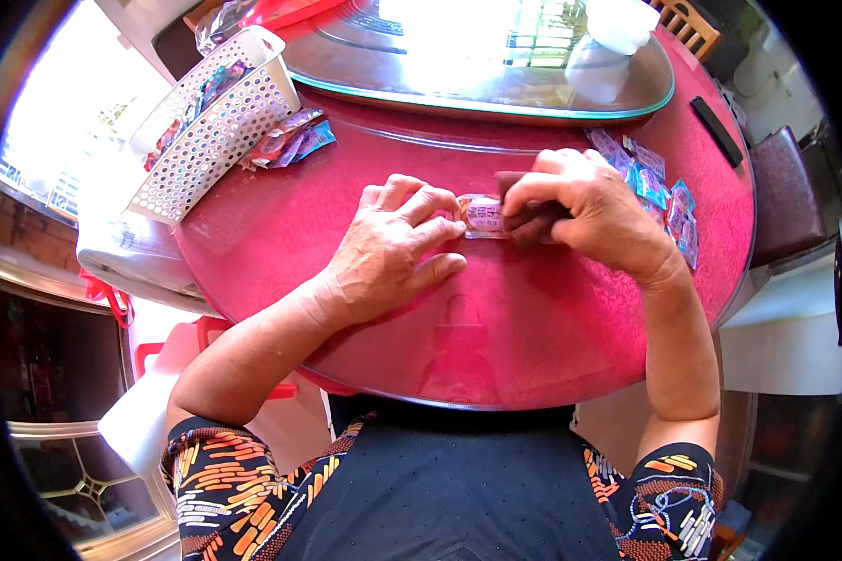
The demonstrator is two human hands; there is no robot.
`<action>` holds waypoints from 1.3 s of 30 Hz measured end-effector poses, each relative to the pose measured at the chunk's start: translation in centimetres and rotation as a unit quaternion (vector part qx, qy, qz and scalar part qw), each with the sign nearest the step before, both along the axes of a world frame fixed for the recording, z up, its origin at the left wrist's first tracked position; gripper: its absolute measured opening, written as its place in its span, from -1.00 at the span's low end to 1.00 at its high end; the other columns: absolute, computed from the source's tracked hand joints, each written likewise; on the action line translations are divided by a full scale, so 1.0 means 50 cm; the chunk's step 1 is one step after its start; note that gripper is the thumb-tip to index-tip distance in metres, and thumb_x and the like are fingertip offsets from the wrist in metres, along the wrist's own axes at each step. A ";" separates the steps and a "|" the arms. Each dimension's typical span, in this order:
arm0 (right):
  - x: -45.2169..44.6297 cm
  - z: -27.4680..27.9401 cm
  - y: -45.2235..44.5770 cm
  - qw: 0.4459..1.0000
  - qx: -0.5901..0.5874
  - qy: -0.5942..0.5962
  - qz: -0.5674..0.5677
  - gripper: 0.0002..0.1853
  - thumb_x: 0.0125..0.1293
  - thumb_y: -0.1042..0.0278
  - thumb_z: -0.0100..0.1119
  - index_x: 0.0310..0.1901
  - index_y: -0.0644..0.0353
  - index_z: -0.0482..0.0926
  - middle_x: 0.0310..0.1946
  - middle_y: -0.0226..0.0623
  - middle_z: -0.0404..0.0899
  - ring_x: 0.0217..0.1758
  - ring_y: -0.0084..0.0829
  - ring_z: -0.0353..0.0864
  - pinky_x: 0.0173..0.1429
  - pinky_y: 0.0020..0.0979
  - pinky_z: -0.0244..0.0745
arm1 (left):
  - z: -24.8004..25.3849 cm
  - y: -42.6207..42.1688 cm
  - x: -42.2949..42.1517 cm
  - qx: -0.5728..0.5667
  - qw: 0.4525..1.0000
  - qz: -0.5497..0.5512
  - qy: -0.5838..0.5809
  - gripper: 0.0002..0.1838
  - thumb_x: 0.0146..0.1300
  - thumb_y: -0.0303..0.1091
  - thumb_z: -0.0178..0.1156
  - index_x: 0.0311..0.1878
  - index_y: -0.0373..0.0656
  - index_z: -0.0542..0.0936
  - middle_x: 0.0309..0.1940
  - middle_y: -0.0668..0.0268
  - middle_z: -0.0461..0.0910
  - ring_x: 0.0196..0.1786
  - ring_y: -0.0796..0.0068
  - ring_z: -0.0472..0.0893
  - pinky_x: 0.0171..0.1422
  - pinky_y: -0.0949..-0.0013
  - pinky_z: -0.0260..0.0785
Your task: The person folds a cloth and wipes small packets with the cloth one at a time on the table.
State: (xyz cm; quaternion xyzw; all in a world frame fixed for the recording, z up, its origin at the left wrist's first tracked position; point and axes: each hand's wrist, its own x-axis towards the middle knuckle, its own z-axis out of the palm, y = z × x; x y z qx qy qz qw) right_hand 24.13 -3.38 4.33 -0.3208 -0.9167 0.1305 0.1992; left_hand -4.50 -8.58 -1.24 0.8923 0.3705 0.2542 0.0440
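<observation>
A small clear packet with a white and purple printed label (483, 214) lies flat on the red table in front of me. The fingertips of my left hand (388, 238) are curled and press on the packet's left edge, with the thumb resting apart on the table. My right hand (594, 206) is closed round a dark brown cloth (531, 224), which lies against the packet's right end. That end is hidden by the cloth and fingers. To the right of this hand is a loose pile of small packets (650, 185) in blue, purple and red.
A white perforated basket (217, 131) lies tilted at the left with packets inside, and several more packets (295, 142) beside it. A glass turntable (477, 89) with a white bowl (620, 23) stands at the back. A long black object (717, 133) lies near the right edge.
</observation>
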 end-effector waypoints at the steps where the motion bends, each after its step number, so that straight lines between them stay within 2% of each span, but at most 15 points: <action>1: 0.014 0.007 0.004 0.998 -0.062 0.003 -0.023 -0.70 0.12 0.52 0.47 -0.12 -0.07 0.86 -0.26 -0.30 0.70 -0.08 -0.14 0.74 0.07 -0.11 0.59 | -0.001 0.000 -0.001 0.002 1.000 0.003 0.001 -0.59 0.25 -0.14 0.56 0.12 -0.04 0.74 0.26 0.29 0.64 0.39 0.03 0.49 0.41 -0.13 0.35; 3: 0.032 0.010 0.008 0.999 -0.016 -0.027 -0.036 -0.70 0.11 0.53 0.44 -0.11 -0.04 0.85 -0.25 -0.28 0.71 -0.11 -0.12 0.74 0.01 -0.09 0.61 | -0.003 -0.001 0.003 0.005 1.000 0.005 0.002 -0.59 0.25 -0.15 0.56 0.12 -0.04 0.74 0.25 0.29 0.64 0.39 0.03 0.49 0.41 -0.12 0.35; 6: 0.002 -0.008 0.023 0.992 0.032 0.117 -0.028 -0.68 0.10 0.53 0.44 -0.09 -0.03 0.85 -0.23 -0.28 0.72 -0.10 -0.12 0.75 0.04 -0.09 0.62 | 0.003 -0.002 0.004 -0.004 1.000 0.005 0.008 -0.59 0.25 -0.16 0.56 0.11 -0.04 0.73 0.26 0.30 0.63 0.39 0.04 0.49 0.41 -0.11 0.34; 10: -0.021 -0.037 0.023 0.997 0.051 0.059 -0.002 -0.68 0.10 0.48 0.43 -0.07 -0.01 0.84 -0.21 -0.26 0.76 -0.08 -0.11 0.76 0.08 -0.12 0.65 | 0.007 -0.003 0.004 -0.002 1.000 0.002 0.014 -0.60 0.28 -0.15 0.55 0.11 -0.05 0.72 0.26 0.30 0.63 0.39 0.05 0.49 0.41 -0.11 0.34; 13: 0.005 -0.009 0.016 0.999 0.018 -0.006 -0.040 -0.70 0.09 0.44 0.45 -0.09 0.01 0.85 -0.24 -0.21 0.78 -0.10 -0.10 0.78 0.05 -0.10 0.66 | 0.004 -0.001 0.004 0.001 1.000 0.005 0.013 -0.61 0.30 -0.14 0.54 0.12 -0.04 0.72 0.26 0.30 0.64 0.39 0.05 0.49 0.42 -0.12 0.34; 17: 0.043 0.040 0.003 0.992 -0.102 -0.065 -0.038 -0.75 0.11 0.45 0.46 -0.12 0.09 0.86 -0.22 -0.14 0.82 -0.16 -0.11 0.83 0.02 -0.13 0.70 | -0.001 0.001 0.002 0.010 1.000 0.006 0.007 -0.63 0.32 -0.13 0.53 0.10 -0.04 0.71 0.25 0.27 0.64 0.38 0.04 0.51 0.40 -0.11 0.35; 18: 0.055 0.045 0.007 0.986 -0.160 -0.050 -0.018 -0.67 0.10 0.50 0.45 -0.04 0.12 0.84 -0.14 -0.12 0.84 -0.15 -0.13 0.84 0.04 -0.15 0.72 | -0.001 0.000 0.002 0.014 1.000 0.008 0.004 -0.64 0.32 -0.13 0.53 0.09 -0.04 0.71 0.25 0.26 0.64 0.37 0.04 0.51 0.39 -0.10 0.35; 22: 0.022 -0.010 0.024 0.949 -0.208 0.239 0.006 -0.58 0.14 0.54 0.42 0.07 0.05 0.82 -0.07 -0.17 0.85 -0.12 -0.12 0.84 0.09 -0.17 0.75 | 0.001 0.001 0.002 0.003 1.000 -0.003 -0.002 -0.67 0.32 -0.14 0.53 0.04 -0.04 0.70 0.25 0.21 0.64 0.35 0.02 0.53 0.35 -0.09 0.37; 25: 0.004 -0.018 0.024 0.993 -0.012 0.121 -0.007 -0.63 0.17 0.49 0.43 0.05 0.01 0.83 -0.11 -0.20 0.82 -0.08 -0.13 0.83 0.12 -0.17 0.73 | -0.001 0.002 0.004 0.018 1.000 0.001 -0.001 -0.68 0.31 -0.15 0.53 0.02 -0.03 0.70 0.25 0.19 0.62 0.33 0.01 0.54 0.33 -0.09 0.37; 29: -0.001 -0.017 0.013 0.999 0.005 0.005 -0.038 -0.63 0.12 0.41 0.47 0.01 -0.01 0.83 -0.17 -0.19 0.79 -0.06 -0.09 0.81 0.11 -0.12 0.71 | 0.003 -0.004 0.006 0.030 0.999 0.023 0.017 -0.65 0.31 -0.15 0.54 0.08 0.00 0.72 0.26 0.16 0.58 0.35 -0.01 0.51 0.35 -0.11 0.37; 33: 0.007 0.017 -0.015 0.994 -0.100 -0.021 0.029 -0.62 0.04 0.40 0.49 -0.03 0.04 0.84 -0.24 -0.12 0.78 -0.11 -0.04 0.80 0.09 -0.12 0.70 | 0.000 -0.006 0.010 0.051 0.996 0.055 0.036 -0.56 0.30 -0.14 0.54 0.21 0.04 0.73 0.30 0.13 0.54 0.38 -0.04 0.47 0.39 -0.14 0.36; 34: 0.006 0.029 -0.017 0.982 -0.175 -0.024 0.060 -0.60 0.01 0.41 0.48 -0.02 0.08 0.83 -0.22 -0.10 0.81 -0.12 -0.02 0.81 0.08 -0.16 0.71 | 0.001 -0.006 0.011 0.047 0.997 0.055 0.036 -0.55 0.29 -0.14 0.54 0.22 0.04 0.73 0.31 0.13 0.53 0.38 -0.05 0.47 0.40 -0.15 0.36; 35: 0.007 0.039 -0.018 0.964 -0.252 -0.012 0.089 -0.57 -0.02 0.46 0.47 -0.01 0.15 0.82 -0.17 -0.05 0.83 -0.10 -0.05 0.85 0.09 -0.22 0.73 | 0.002 -0.006 0.012 0.042 0.997 0.054 0.036 -0.53 0.29 -0.13 0.55 0.24 0.05 0.73 0.32 0.12 0.53 0.38 -0.05 0.46 0.41 -0.16 0.35; 37: 0.010 0.030 -0.015 0.948 -0.300 0.055 0.092 -0.59 0.00 0.53 0.47 -0.02 0.22 0.82 -0.14 -0.05 0.84 -0.08 -0.15 0.89 0.13 -0.26 0.76 | 0.003 -0.006 0.013 0.038 0.997 0.054 0.028 -0.52 0.29 -0.13 0.55 0.25 0.05 0.73 0.31 0.13 0.53 0.38 -0.05 0.47 0.41 -0.16 0.36; 39: 0.012 0.031 -0.005 0.948 -0.282 0.124 0.077 -0.60 0.05 0.62 0.43 0.00 0.27 0.80 -0.13 -0.11 0.86 -0.04 -0.28 0.90 0.16 -0.29 0.78 | 0.000 -0.005 0.014 0.042 0.998 0.056 0.009 -0.54 0.27 -0.14 0.56 0.22 0.06 0.73 0.27 0.15 0.56 0.35 -0.02 0.49 0.38 -0.14 0.37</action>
